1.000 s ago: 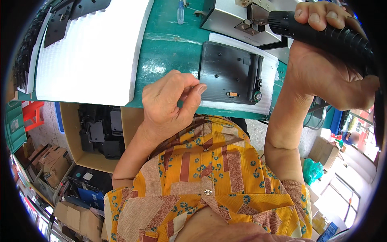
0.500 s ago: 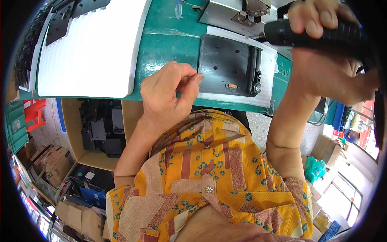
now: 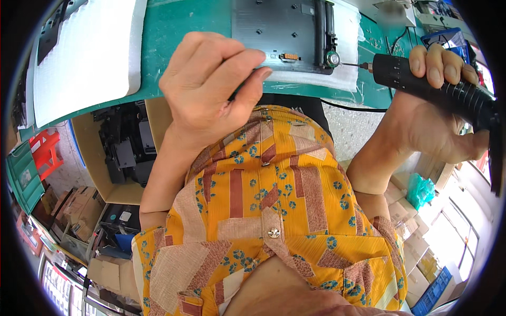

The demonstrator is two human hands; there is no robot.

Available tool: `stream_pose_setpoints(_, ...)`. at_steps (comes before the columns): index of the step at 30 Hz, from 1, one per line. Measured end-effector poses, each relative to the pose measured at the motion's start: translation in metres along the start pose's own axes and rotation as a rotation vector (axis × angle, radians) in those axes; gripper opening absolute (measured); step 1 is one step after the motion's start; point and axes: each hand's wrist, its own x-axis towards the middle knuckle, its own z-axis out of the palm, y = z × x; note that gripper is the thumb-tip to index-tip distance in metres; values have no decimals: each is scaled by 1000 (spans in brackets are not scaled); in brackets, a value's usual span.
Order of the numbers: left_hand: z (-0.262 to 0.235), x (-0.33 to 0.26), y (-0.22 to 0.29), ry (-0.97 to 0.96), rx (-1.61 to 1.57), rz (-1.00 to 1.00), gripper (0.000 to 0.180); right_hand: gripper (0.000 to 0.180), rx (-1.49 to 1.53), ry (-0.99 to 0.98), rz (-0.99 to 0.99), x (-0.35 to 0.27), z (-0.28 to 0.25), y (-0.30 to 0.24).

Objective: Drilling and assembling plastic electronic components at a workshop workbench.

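Note:
A flat black plastic panel (image 3: 279, 26) lies on a thin white foam sheet (image 3: 348, 31) on the green work table. Near its close edge sit a small orange-brown part (image 3: 289, 57) and, at the right corner, a round silvery part (image 3: 332, 59) ringed in green. My left hand (image 3: 208, 87) is closed, thumb and forefinger pinched over the panel's near left corner; whatever is between them is hidden. Wrapped round a black electric screwdriver (image 3: 403, 73) is my right hand (image 3: 437, 100). The screwdriver lies almost level, its thin bit pointing left close to the round part; contact is unclear.
A large white foam board (image 3: 89, 58) covers the table's left side, with black parts beyond it. Below the table edge stands a cardboard box (image 3: 89, 152) of black plastic pieces. A metal fixture (image 3: 392, 13) and a blue bin (image 3: 448, 42) are at the far right.
The screwdriver has come down and its bit now points at the panel's right corner. My left hand stays pinched and sits farther over the panel's near edge. The whole view has shifted.

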Motion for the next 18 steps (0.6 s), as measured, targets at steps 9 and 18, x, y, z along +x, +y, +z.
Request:
stream_pose_setpoints(9,21,1,22,-19,41,75,32,79,3,-39,-9,-6,-17,-13)
stream_pose_setpoints(18,44,9,30,-5,-10,39,30,77,-16,-51,-35,-6,-5,3)
